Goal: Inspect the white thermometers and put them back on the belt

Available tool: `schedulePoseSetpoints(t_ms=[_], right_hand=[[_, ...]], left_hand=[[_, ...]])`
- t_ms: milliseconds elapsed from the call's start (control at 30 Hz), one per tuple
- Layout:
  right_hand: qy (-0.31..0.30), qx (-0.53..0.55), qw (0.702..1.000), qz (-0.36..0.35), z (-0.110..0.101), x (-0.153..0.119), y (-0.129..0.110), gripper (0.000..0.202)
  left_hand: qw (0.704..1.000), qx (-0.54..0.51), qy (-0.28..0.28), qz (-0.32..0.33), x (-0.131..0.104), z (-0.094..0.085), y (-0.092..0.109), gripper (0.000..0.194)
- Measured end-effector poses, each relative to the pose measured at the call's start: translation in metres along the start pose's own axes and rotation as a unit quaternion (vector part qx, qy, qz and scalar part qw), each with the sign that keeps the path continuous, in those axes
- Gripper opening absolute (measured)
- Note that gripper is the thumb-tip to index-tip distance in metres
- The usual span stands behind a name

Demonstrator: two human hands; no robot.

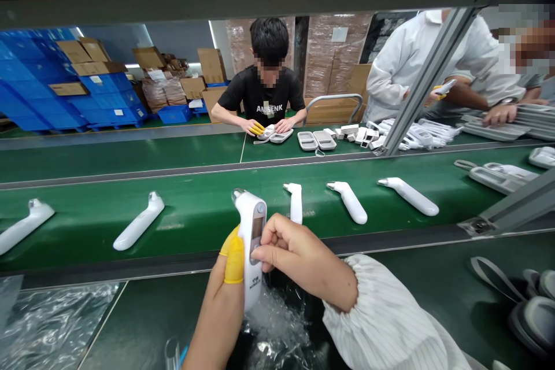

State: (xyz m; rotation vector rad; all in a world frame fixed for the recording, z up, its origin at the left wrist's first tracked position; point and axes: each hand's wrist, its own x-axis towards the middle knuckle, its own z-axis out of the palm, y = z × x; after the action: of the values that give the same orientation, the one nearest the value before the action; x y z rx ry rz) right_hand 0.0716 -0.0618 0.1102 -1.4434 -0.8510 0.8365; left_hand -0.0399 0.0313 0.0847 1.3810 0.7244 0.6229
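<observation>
My left hand [233, 263], with yellow finger cots on its fingers, is closed around a white ear thermometer [252, 269]. The thermometer stands nearly upright, its clear-capped probe tip at the top left and its small grey screen turned to the right. Against its front, near the button below the screen, my right hand [288, 245] presses with thumb and curled fingers. Whether those fingers pinch anything is hidden. Under both hands lies a heap of crumpled clear plastic [277, 324].
Several more ear thermometers [349, 202] lie along the green belt [195, 202]. A metal post [429, 81] slants up at the right. Grey cases [537, 318] rest at the lower right, plastic bags [52, 318] at the lower left. Across the belt, a person [269, 87] handles an opened case.
</observation>
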Motion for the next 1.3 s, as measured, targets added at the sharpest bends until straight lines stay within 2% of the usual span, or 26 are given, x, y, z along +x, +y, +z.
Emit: schedulePoseSetpoints(t_ms=[100,167,233,300,367,433,500,567,667,733,867,1000,1067,1133,1200,1233,1300], right_hand=[[-0.009,-0.040,0.999,-0.032,0.001,-0.001,-0.001,0.007],[0.016,-0.126,0.988,-0.089,0.007,-0.003,0.000,0.008],[0.061,-0.233,0.958,-0.153,0.013,-0.004,0.003,0.011],[0.111,-0.327,0.920,-0.185,0.017,-0.003,0.006,0.012],[0.152,-0.407,0.886,-0.164,0.014,0.000,0.007,0.012],[0.174,-0.475,0.856,-0.109,0.009,0.002,0.009,0.012],[0.140,-0.529,0.835,-0.061,0.007,0.003,0.013,0.013],[0.044,-0.565,0.823,-0.042,0.013,0.002,0.022,0.015],[-0.131,-0.585,0.800,-0.009,0.034,0.001,0.044,0.020],[-0.179,-0.586,0.790,0.011,0.047,0.000,0.056,0.026],[-0.178,-0.577,0.797,-0.005,0.049,0.000,0.067,0.027],[-0.197,-0.577,0.792,-0.009,0.040,0.001,0.066,0.026],[-0.214,-0.573,0.790,-0.022,0.035,0.003,0.066,0.023],[-0.234,-0.567,0.789,-0.033,0.029,0.005,0.064,0.021],[-0.209,-0.552,0.806,-0.043,0.022,0.007,0.058,0.023],[-0.170,-0.533,0.827,-0.054,0.019,0.008,0.053,0.023],[-0.060,-0.449,0.887,-0.090,0.016,0.009,0.042,0.020]], left_hand=[[1.000,0.014,0.017,0.017,0.003,-0.001,0.003,0.049],[0.998,0.044,0.025,0.038,0.003,-0.002,0.005,0.047],[0.994,0.087,0.025,0.066,0.002,-0.002,0.006,0.047],[0.986,0.131,0.019,0.102,0.001,-0.001,0.004,0.048],[0.977,0.170,0.014,0.128,0.005,-0.003,0.000,0.048],[0.971,0.198,0.032,0.134,0.020,-0.010,-0.005,0.047],[0.964,0.224,0.069,0.125,0.046,-0.023,-0.011,0.047],[0.949,0.281,0.086,0.111,0.081,-0.037,-0.020,0.048],[0.913,0.397,0.053,0.080,0.134,-0.048,-0.038,0.047],[0.896,0.437,0.063,0.056,0.159,-0.046,-0.052,0.049],[0.865,0.485,0.121,0.034,0.176,-0.048,-0.065,0.056],[0.839,0.495,0.223,0.027,0.182,-0.084,-0.047,0.060],[0.841,0.487,0.236,0.010,0.186,-0.103,-0.036,0.056],[0.859,0.465,0.215,0.007,0.185,-0.110,-0.026,0.051],[0.888,0.423,0.176,0.034,0.172,-0.103,-0.021,0.046],[0.901,0.402,0.155,0.056,0.161,-0.093,-0.020,0.044],[0.933,0.330,0.113,0.088,0.127,-0.068,-0.018,0.046]])
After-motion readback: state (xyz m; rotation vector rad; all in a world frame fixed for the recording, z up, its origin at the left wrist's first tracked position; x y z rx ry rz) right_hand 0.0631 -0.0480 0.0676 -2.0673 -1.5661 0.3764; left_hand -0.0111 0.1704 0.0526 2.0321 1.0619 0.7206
